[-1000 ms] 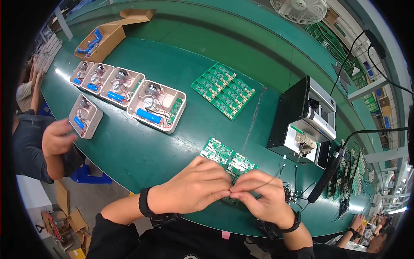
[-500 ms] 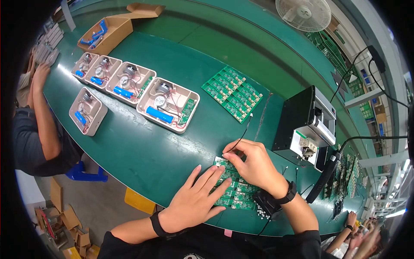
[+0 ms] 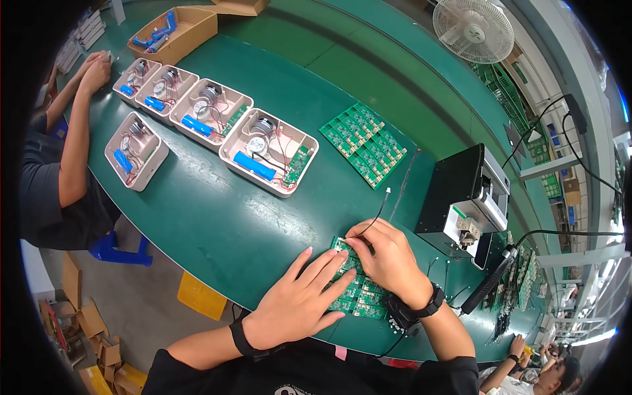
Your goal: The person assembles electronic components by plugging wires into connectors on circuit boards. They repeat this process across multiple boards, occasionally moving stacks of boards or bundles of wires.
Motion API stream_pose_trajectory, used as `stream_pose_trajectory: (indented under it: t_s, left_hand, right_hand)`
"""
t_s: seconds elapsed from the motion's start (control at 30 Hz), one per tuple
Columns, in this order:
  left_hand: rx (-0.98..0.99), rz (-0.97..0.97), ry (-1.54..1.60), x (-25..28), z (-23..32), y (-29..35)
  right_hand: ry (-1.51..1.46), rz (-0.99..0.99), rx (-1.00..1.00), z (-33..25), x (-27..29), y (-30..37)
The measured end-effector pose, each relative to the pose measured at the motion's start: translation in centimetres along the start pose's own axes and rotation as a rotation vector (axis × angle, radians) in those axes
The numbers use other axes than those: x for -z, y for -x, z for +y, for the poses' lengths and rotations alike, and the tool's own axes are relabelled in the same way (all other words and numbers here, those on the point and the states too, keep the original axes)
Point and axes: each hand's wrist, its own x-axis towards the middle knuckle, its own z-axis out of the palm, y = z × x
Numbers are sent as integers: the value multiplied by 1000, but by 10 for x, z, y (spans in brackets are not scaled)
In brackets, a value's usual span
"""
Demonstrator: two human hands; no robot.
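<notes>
A panel of green circuit boards (image 3: 355, 308) lies on the green table close in front of me. My left hand (image 3: 295, 304) rests over its left part, fingers spread, fingertips touching the boards. Above the panel's far end, my right hand (image 3: 388, 260) pinches a short black cable (image 3: 376, 216). The cable's white-tipped free end points up and away from me. Where the pinched end meets the board is hidden by my fingers.
Pale housings (image 3: 268, 153) with motors and blue batteries stand at left. Beyond are a second board panel (image 3: 364, 143) and a cardboard box (image 3: 176, 33). A black machine (image 3: 464, 197) stands right, near piled boards (image 3: 526, 276). A co-worker's arm (image 3: 76, 145) is at far left.
The view has shifted slightly. Both my hands keep nearly the same places, the right one still pinching the cable. The co-worker's hands at far left have come together.
</notes>
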Motion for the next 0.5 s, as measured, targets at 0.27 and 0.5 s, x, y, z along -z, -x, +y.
stream_pose_trajectory:
  t_s: [0.27, 0.5]
  left_hand:
    - [-22, 27, -22, -11, 3, 13]
    - [-47, 29, 273, -55, 1, 23]
  right_hand:
    - [60, -4, 130, -11, -4, 1]
    - [61, -162, -1, 7, 6, 16]
